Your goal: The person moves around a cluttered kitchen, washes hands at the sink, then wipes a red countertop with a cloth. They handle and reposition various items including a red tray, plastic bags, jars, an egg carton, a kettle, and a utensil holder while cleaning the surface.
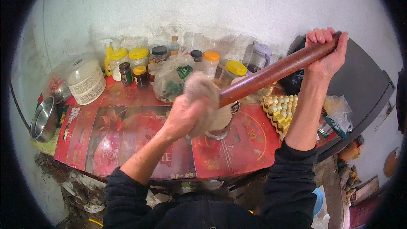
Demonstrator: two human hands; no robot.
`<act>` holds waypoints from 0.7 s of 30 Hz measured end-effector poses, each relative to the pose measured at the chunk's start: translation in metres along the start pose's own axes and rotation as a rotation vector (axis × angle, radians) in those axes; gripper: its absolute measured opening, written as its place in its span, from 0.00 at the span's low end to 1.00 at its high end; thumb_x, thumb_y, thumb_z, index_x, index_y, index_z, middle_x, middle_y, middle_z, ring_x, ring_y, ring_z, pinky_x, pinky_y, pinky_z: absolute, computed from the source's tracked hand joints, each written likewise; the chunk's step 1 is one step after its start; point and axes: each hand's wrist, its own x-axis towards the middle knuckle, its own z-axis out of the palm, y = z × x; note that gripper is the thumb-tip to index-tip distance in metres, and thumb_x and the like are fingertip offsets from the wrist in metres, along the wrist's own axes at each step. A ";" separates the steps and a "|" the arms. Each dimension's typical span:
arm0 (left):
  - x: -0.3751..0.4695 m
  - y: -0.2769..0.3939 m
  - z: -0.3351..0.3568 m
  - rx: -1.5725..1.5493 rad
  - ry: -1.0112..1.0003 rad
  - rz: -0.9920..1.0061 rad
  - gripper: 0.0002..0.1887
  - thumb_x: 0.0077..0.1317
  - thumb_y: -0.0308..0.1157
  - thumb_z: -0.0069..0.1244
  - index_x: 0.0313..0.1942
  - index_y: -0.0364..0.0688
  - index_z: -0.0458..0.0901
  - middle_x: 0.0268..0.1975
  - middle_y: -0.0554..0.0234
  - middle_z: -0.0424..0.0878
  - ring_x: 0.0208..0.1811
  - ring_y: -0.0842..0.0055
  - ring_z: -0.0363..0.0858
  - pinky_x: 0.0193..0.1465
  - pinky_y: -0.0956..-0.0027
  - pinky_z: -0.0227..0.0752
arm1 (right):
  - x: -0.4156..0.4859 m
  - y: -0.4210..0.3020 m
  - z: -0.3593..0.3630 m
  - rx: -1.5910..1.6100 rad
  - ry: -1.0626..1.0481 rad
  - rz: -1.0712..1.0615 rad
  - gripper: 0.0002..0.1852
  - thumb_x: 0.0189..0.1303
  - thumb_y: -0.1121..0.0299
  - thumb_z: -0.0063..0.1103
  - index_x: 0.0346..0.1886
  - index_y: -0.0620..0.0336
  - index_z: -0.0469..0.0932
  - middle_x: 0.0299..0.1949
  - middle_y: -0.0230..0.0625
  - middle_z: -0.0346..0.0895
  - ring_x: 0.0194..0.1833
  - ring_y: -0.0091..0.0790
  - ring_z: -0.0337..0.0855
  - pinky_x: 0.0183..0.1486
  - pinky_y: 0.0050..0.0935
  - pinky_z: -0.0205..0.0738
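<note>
My right hand (326, 51) grips the upper right end of a thick reddish-brown wooden rod (273, 71), raised at a slant over the table. Around the rod's lower left end my left hand (187, 113) holds a beige cloth (203, 93), blurred by motion. Behind and below the cloth, a metal-rimmed container (218, 133) stands on the red printed cardboard (143, 140) covering the table; its upper part and contents are mostly hidden.
Lidded jars (139, 55) and a stuffed plastic bag (173, 73) line the wall. A round lidded container (86, 81) and a steel bowl (44, 119) stand left. Stacked egg trays (279, 109) and a dark panel (359, 86) are at right.
</note>
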 end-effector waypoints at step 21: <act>0.013 0.049 -0.026 -0.947 0.013 0.633 0.14 0.75 0.37 0.40 0.52 0.36 0.71 0.46 0.61 0.73 0.46 0.70 0.73 0.56 0.60 0.68 | 0.006 -0.143 0.059 -0.652 -0.294 -0.503 0.20 0.66 0.52 0.51 0.21 0.53 0.64 0.17 0.26 0.59 0.20 0.25 0.65 0.23 0.24 0.63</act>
